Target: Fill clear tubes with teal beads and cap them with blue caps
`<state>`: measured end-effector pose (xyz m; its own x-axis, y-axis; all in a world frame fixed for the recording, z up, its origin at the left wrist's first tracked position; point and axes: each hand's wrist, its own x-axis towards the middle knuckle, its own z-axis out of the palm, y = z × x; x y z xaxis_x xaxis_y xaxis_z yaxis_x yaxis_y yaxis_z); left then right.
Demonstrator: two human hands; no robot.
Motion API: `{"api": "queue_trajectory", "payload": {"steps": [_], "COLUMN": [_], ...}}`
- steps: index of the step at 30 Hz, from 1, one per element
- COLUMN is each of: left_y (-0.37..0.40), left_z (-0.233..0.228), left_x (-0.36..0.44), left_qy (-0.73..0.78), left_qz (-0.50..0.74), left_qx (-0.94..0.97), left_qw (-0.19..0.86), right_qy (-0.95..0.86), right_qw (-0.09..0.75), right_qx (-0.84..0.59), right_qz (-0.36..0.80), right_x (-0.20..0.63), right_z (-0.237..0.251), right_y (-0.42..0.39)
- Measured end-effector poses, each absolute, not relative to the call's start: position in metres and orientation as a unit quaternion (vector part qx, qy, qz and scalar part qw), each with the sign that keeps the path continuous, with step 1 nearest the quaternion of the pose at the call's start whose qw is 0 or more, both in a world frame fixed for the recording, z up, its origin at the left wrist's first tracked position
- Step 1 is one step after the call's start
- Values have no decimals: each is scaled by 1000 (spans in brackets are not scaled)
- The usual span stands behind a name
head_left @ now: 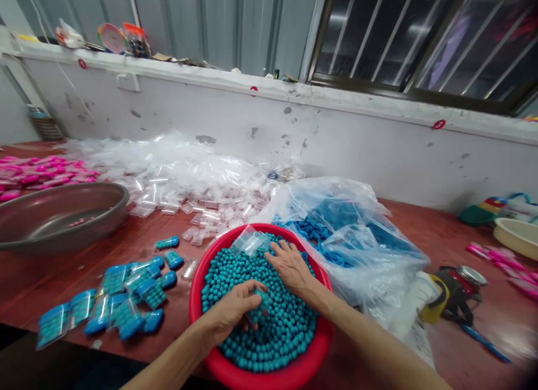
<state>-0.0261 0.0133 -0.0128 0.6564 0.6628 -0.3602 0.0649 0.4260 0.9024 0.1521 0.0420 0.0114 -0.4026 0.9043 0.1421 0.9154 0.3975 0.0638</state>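
- Left of the red basin (197, 306), about a dozen filled bead bags (121, 306) lie done; beyond it a big heap of empty zip bags (185, 177) waits.
- The basin holds plenty of teal beads (277, 328), small, round, matte.
- Left hand (229, 314) is closed around a small bag (261, 305) over the beads.
- Right hand (290, 267) rests open, palm down, on beads at the basin's far side.

Both hands dig through teal beads (269, 317) in red basin (197, 309).
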Motion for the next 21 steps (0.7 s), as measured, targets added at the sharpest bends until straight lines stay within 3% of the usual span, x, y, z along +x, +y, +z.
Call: {"api": "queue_trajectory", "payload": {"steps": [5,10,16,21], "left_y": [15,16,12,9], "left_z": [-11,-17,-18,-14], "left_x": [-30,-25,-24,-25], "left_qy": [309,362,366,355], "left_qz": [221,296,309,294], "left_qx": [434,462,485,491], "left_qw": [817,754,732,739], "right_qy": [-832,-826,-770,-594], "right_qw": [52,102,291,353], "right_qx": [-549,-555,-495,-472], "right_qz": [-64,15,278,548], "right_x": [150,147,146,149], "right_z": [-1,8,5,3], "right_y": [55,20,-14,-11]}}
